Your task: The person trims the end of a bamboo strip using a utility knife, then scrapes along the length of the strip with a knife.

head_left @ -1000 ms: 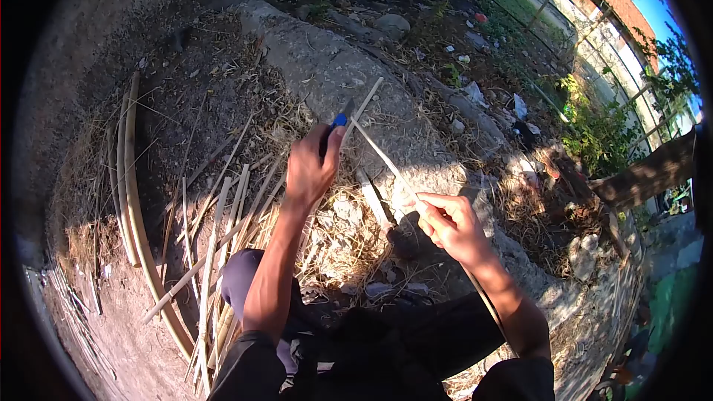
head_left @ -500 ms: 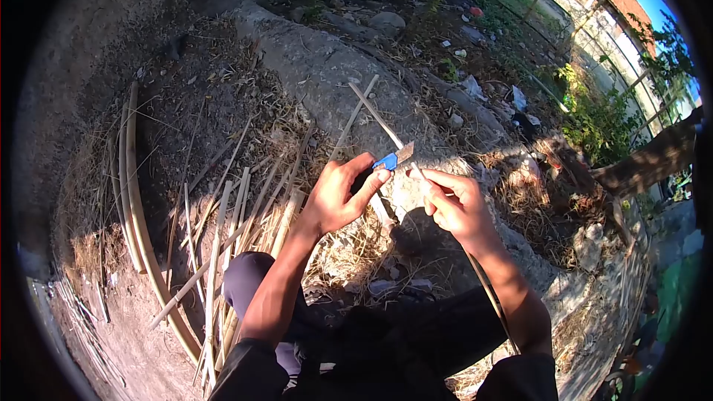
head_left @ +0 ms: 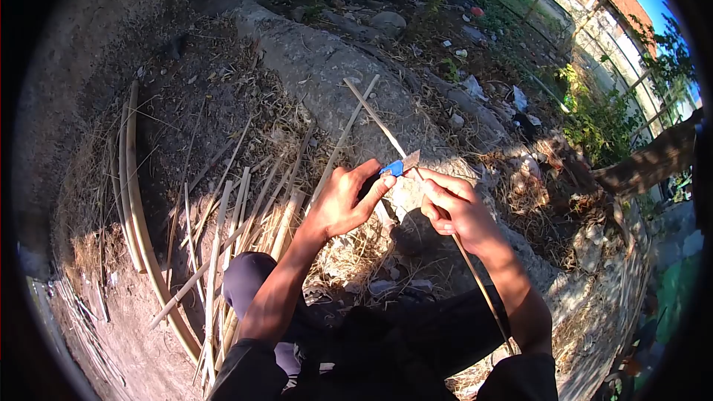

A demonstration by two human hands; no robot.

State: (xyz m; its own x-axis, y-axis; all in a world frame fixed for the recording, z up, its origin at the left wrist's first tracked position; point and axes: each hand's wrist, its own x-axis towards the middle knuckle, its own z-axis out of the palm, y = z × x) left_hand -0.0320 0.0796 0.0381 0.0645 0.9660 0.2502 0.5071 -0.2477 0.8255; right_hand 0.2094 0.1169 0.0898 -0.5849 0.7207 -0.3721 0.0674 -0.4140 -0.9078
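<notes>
My left hand (head_left: 345,197) is closed around the blue handle of a knife (head_left: 410,160). Its short, wide blade looks rusty and lies against a thin bamboo strip (head_left: 377,120). My right hand (head_left: 457,206) pinches the same strip just below the blade. From there the strip runs down past my right forearm, while its other end points up and away to the left. Another pale strip (head_left: 347,134) lies behind it, crossing it near the top. My palms and some of my fingers are hidden from view.
Several cut bamboo strips (head_left: 223,252) lie beside my knee on the left, with longer curved pieces (head_left: 137,200) farther out. A large rock (head_left: 327,67) stretches ahead. Dry straw (head_left: 353,256) covers the ground between my legs. A tree trunk (head_left: 646,163) stands at the right.
The knife and my left hand have shifted slightly right. My right hand has turned a little, and more of the strip shows below it.
</notes>
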